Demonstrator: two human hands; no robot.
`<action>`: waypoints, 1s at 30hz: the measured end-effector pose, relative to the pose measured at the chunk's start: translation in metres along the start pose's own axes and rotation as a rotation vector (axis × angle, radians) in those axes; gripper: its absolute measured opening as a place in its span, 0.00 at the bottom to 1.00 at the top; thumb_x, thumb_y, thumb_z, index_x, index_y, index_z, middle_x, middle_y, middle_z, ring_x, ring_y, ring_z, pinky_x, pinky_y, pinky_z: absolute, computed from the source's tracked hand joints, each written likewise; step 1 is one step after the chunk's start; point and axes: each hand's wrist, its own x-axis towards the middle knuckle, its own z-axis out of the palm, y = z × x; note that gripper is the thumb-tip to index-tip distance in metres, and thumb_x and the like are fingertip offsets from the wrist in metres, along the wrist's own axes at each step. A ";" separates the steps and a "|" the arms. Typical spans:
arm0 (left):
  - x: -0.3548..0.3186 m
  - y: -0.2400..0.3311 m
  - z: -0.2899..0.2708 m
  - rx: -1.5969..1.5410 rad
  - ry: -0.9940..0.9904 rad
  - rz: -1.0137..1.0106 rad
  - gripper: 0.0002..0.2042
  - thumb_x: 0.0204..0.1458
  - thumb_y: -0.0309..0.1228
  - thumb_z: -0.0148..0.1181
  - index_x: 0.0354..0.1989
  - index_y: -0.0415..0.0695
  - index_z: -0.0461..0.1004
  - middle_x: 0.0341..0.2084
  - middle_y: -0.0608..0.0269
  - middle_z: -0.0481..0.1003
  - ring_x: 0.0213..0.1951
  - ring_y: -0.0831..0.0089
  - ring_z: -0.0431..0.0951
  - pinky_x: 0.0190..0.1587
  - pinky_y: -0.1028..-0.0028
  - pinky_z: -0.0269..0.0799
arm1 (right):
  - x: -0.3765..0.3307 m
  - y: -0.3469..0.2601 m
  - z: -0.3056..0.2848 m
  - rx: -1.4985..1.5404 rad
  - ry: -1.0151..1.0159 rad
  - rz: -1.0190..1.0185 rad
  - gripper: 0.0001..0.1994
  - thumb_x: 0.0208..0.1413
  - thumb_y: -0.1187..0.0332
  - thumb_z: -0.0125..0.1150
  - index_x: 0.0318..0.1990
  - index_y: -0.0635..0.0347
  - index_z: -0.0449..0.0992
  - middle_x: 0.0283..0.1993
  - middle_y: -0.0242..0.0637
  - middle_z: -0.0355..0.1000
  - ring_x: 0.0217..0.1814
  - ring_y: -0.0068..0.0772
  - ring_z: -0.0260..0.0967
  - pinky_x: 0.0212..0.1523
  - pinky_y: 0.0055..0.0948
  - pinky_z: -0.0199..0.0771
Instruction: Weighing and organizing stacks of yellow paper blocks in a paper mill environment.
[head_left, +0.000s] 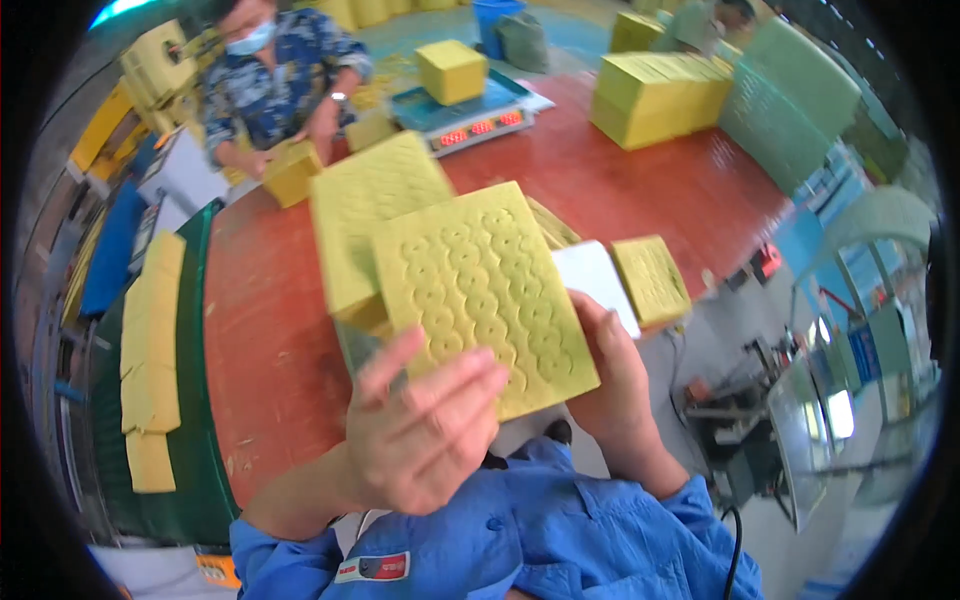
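The worktop (262,360) is red, the block (480,295) above it yellow with wavy rows of rings, the bucket (489,28) beyond it blue, and the scale (480,116) on it teal and white.

Work jacket, blue, with bare hands and dark footwear.
Jacket (590,535): plain blue cloth, creased, stitched seams, round blue button (494,523); rectangular patch (373,568) in white, red and dark grey. Left sleeve (285,555) and right sleeve (685,510): matching blue, ending on the forearms. Left hand (425,430), right hand (615,380): ungloved. Shoe (558,431): dark. Cable (737,545): thin, black, along the jacket's right side.
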 end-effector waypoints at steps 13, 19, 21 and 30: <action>0.049 0.075 0.199 -0.718 -0.326 -0.330 0.29 0.52 0.32 0.65 0.61 0.29 0.65 0.62 0.42 0.65 0.62 0.51 0.68 0.64 0.60 0.64 | 0.008 -0.107 -0.227 -0.844 0.532 -0.285 0.17 0.57 0.80 0.50 0.54 0.68 0.73 0.45 0.33 0.76 0.44 0.20 0.71 0.46 0.22 0.70; 0.049 0.113 0.296 -0.810 -0.423 -0.605 0.40 0.50 0.34 0.66 0.68 0.29 0.53 0.69 0.39 0.52 0.69 0.47 0.57 0.68 0.61 0.58 | 0.040 -0.137 -0.314 -0.964 0.582 -0.078 0.17 0.56 0.81 0.50 0.54 0.70 0.73 0.45 0.36 0.75 0.46 0.23 0.71 0.48 0.24 0.69; 0.050 0.115 0.311 -0.731 -0.380 -0.661 0.40 0.50 0.32 0.66 0.68 0.27 0.52 0.70 0.37 0.48 0.70 0.44 0.52 0.69 0.59 0.54 | 0.051 -0.138 -0.320 -0.968 0.533 -0.021 0.17 0.56 0.81 0.50 0.54 0.70 0.73 0.46 0.36 0.75 0.46 0.23 0.71 0.48 0.24 0.70; 0.053 0.129 0.362 -0.514 -0.374 -0.726 0.39 0.49 0.30 0.67 0.66 0.24 0.54 0.70 0.32 0.44 0.72 0.39 0.44 0.72 0.55 0.47 | 0.063 -0.126 -0.333 -1.043 0.462 0.040 0.21 0.54 0.82 0.50 0.57 0.72 0.71 0.50 0.41 0.76 0.51 0.28 0.72 0.53 0.26 0.70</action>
